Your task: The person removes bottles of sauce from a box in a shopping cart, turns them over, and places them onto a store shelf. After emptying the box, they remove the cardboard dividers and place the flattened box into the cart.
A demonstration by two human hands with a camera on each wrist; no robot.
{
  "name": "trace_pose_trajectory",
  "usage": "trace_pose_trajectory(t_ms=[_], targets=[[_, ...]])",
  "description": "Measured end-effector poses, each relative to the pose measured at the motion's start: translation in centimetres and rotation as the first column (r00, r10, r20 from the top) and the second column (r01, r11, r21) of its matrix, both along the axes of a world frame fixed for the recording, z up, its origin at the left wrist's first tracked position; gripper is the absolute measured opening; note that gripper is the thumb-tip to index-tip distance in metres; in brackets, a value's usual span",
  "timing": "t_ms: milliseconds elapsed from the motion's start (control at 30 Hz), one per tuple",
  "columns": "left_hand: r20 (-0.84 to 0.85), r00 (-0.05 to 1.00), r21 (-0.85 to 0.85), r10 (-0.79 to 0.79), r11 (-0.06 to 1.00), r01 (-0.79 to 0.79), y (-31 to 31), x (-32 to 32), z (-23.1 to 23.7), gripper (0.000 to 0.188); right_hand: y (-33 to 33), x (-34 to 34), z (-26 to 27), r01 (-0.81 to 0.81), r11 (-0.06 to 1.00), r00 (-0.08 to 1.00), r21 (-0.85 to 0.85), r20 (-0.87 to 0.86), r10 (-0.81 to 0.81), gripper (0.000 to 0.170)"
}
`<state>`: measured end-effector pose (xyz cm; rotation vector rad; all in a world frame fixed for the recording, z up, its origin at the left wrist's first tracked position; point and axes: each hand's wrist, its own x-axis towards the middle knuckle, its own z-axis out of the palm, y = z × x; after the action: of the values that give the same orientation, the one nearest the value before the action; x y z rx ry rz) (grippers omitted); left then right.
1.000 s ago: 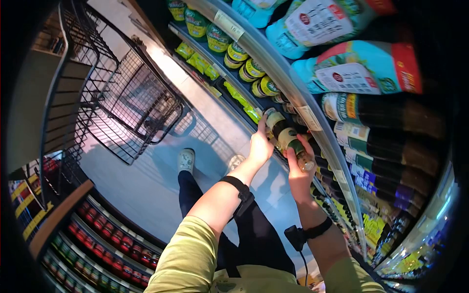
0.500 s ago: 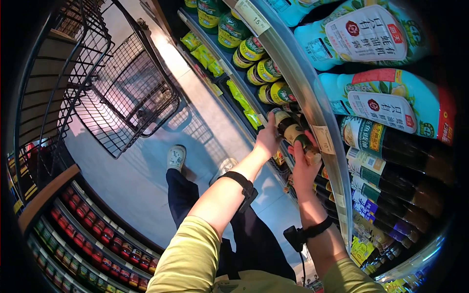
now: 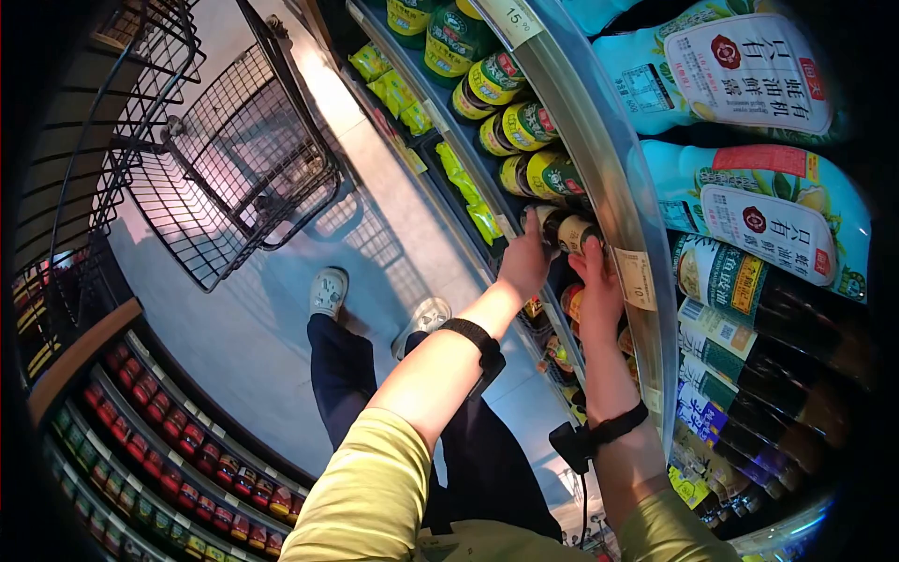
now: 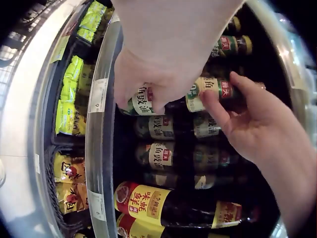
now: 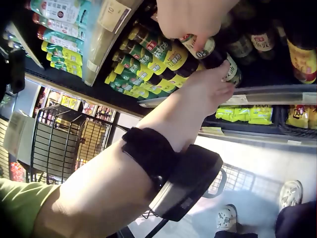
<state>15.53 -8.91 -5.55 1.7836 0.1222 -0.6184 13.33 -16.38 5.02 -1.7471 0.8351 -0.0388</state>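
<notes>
A dark sauce bottle (image 3: 575, 232) with a cream label lies tilted at the shelf, its neck end pointing toward the shelf's raised rail. My left hand (image 3: 526, 265) grips its base end, fingers curled over the lower label in the left wrist view. At the neck end, my right hand (image 4: 257, 119) holds the bottle between thumb and fingers around the upper label (image 4: 225, 90). Between both hands the dark glass (image 5: 214, 58) shows in the right wrist view. Similar bottles (image 4: 154, 127) lie in rows right beside it.
A clear shelf rail (image 3: 599, 173) with price tags curves close past my right hand. Turquoise bottles (image 3: 749, 70) stand beyond it. Yellow-labelled jars (image 3: 529, 126) line the same shelf, with green packets (image 3: 468, 192) lower down. A wire shopping cart (image 3: 253, 159) stands at the left.
Both hands have moved the bottle farther in toward the shelf, and the rail now hides part of its neck end. The head view has shifted, bringing the turquoise bottles nearer.
</notes>
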Motion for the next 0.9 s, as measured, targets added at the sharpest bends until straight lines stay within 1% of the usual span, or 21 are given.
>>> trace_pose_trajectory(t_ms=[33,67,100,133,167,200,267,300,333,367,400,433,467,500,533,567,633,800,833,900], targets=[[-0.043,0.999,0.055,-0.004,0.998,0.006,0.0,0.2,0.4,0.088,0.2,0.4,0.4,-0.009,1.000,1.000,0.015,-0.009,0.009,0.059],[-0.045,0.999,0.053,-0.003,0.999,0.005,-0.1,0.2,0.8,0.088,0.4,0.6,0.7,-0.019,0.999,1.000,0.030,-0.018,0.019,0.059],[0.099,0.995,0.160,0.024,0.986,-0.039,0.1,0.2,1.7,0.085,0.4,0.7,0.8,-0.020,0.999,1.000,0.029,-0.020,0.020,0.059],[0.243,0.970,0.257,0.034,0.962,-0.098,0.1,0.3,2.4,0.081,0.4,0.7,0.9,-0.025,1.000,0.998,0.013,-0.050,0.026,0.056],[0.242,0.970,0.256,0.035,0.962,-0.099,0.2,0.5,3.1,0.081,0.4,0.8,0.8,-0.030,1.000,0.996,-0.002,-0.079,0.030,0.052],[0.247,0.969,0.229,0.021,0.970,-0.080,0.1,0.8,3.6,0.078,-0.1,0.4,0.3,-0.032,0.999,0.996,-0.002,-0.079,0.031,0.052],[0.254,0.967,0.198,0.003,0.979,-0.055,-0.2,0.8,3.6,0.074,-2.2,-1.4,-1.2,-0.223,0.960,0.974,-0.168,-0.077,0.213,0.031],[0.309,0.950,0.179,0.036,0.979,-0.096,-0.4,0.7,3.3,0.075,-3.0,-1.9,-1.4,-0.219,0.960,0.975,-0.173,-0.075,0.209,0.031],[0.362,0.930,0.157,0.069,0.979,-0.134,-0.7,0.6,3.0,0.075,-3.9,-2.4,-1.5,-0.330,0.850,0.944,-0.411,-0.137,0.301,0.023],[0.365,0.929,0.152,0.066,0.980,-0.129,-0.8,0.4,2.7,0.075,-4.8,-2.8,-1.8,-0.422,0.670,0.903,-0.611,-0.221,0.368,0.021],[0.387,0.916,0.095,0.102,0.984,-0.150,-0.9,0.4,2.3,0.075,-6.1,-3.2,-3.0,-0.415,0.670,0.906,-0.615,-0.218,0.362,0.021],[0.407,0.903,0.038,0.139,0.985,-0.169,-0.9,0.4,2.2,0.076,-7.2,-3.4,-4.4,-0.364,0.632,0.919,-0.684,-0.152,0.364,0.023],[0.412,0.902,0.036,0.133,0.986,-0.162,-0.9,0.4,2.0,0.076,-8.1,-3.9,-5.6,-0.306,0.591,0.926,-0.746,-0.087,0.369,0.025],[0.459,0.874,-0.021,0.159,0.986,-0.168,-0.9,0.5,2.0,0.075,-7.5,-3.3,-4.7,-0.298,0.592,0.928,-0.748,-0.083,0.363,0.025],[0.504,0.843,-0.079,0.187,0.982,-0.170,-0.8,0.6,2.0,0.075,-6.2,-2.3,-2.6,-0.338,0.719,0.921,-0.608,-0.056,0.386,0.024],[0.508,0.842,-0.081,0.182,0.983,-0.164,-0.7,0.8,1.9,0.075,-5.3,-1.8,-1.6,-0.372,0.814,0.914,-0.445,-0.025,0.404,0.024],[0.467,0.865,-0.192,0.185,0.976,-0.105,-0.7,1.0,1.5,0.074,-4.6,-1.8,-1.6,-0.354,0.822,0.921,-0.446,-0.014,0.389,0.024],[0.542,0.821,-0.179,0.178,0.979,-0.094,-0.7,1.1,0.2,0.075,-4.4,-1.1,-1.7,-0.294,0.846,0.941,-0.445,0.022,0.338,0.023],[0.558,0.810,-0.172,0.180,0.980,-0.100,-0.7,1.3,0.0,0.074,-3.7,-8.5,0.4,-0.280,0.851,0.944,-0.444,0.032,0.328,0.023],[0.562,0.811,-0.161,0.164,0.983,-0.087,-0.6,1.7,0.0,0.072,-3.2,-8.8,0.3,-0.251,0.861,0.950,-0.443,0.058,0.306,0.023]])
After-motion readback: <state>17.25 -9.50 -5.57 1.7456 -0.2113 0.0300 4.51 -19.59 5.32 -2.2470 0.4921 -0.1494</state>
